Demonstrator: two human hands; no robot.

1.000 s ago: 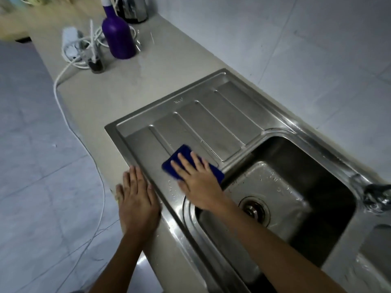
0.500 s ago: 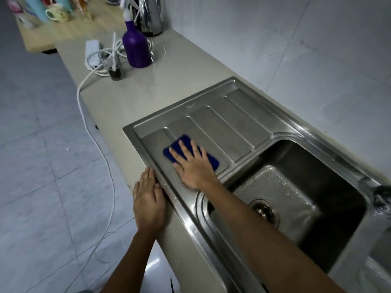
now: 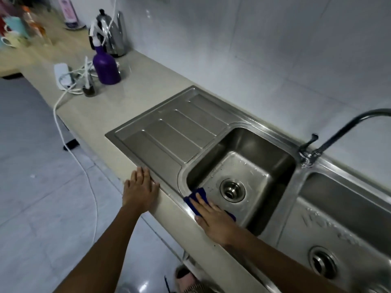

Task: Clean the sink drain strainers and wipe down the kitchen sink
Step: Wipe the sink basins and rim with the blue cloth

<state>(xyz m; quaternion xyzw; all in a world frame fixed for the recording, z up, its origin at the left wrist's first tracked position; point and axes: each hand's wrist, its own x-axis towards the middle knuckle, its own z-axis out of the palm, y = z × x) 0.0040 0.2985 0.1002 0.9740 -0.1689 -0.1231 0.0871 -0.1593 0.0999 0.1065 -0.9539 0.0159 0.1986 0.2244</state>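
Right hand [image 3: 213, 220] presses blue cloth [image 3: 197, 196] against sink basin [image 3: 254, 144] front wall.

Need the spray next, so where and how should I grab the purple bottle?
Probably best to grip the bottle round its slim neck, under the spray head, coming from the sink side. It stands upright, the body is wide, and cables and a small jar crowd its far side; a kettle stands behind.
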